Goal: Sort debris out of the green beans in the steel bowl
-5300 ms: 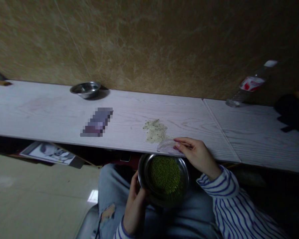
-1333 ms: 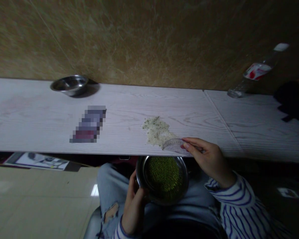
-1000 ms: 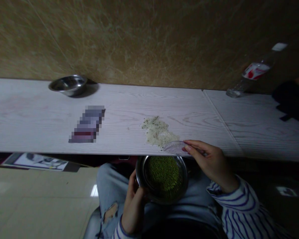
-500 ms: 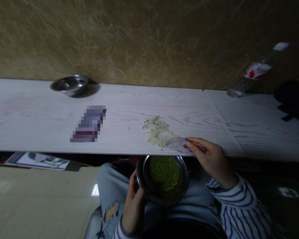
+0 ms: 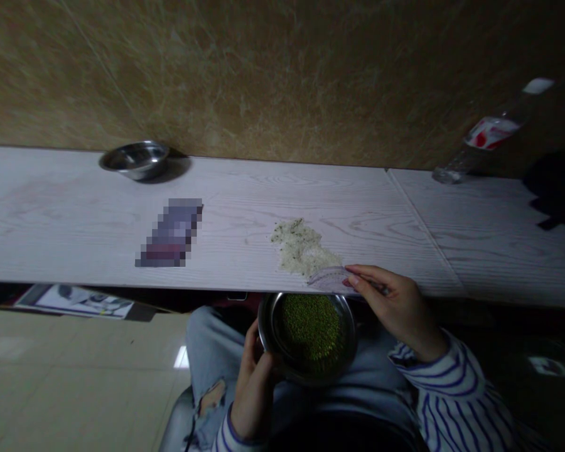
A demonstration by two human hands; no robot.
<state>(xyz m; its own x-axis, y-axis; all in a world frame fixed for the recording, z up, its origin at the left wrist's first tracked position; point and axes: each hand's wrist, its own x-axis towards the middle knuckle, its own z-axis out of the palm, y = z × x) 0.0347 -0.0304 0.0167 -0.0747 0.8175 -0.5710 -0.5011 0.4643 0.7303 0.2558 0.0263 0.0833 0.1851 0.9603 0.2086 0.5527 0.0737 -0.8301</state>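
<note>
My left hand (image 5: 254, 386) grips the left rim of a steel bowl (image 5: 269, 370), which sits at my lap just under the table edge. Green mung beans (image 5: 311, 326) lie inside it. Pinched between thumb and fingers of my right hand (image 5: 390, 298) is a clear, half-round plastic protractor (image 5: 327, 277). Its curved edge is at the near end of a pile of white rice (image 5: 304, 251) on the tabletop, close above the bowl. Small dark or green bits are scattered through the rice, mostly on its far left side.
An empty-looking steel bowl (image 5: 136, 162) stands by the wall on the left. In front of it lies a pixelated flat object (image 5: 172, 233). A plastic bottle (image 5: 475, 145) and a dark cloth-like item (image 5: 558, 191) are at right. The white table (image 5: 245, 263) ends just above my lap.
My right hand has drawn the protractor slightly toward me and to the left, near the table edge. My left hand and the bowl hold nearly the same place.
</note>
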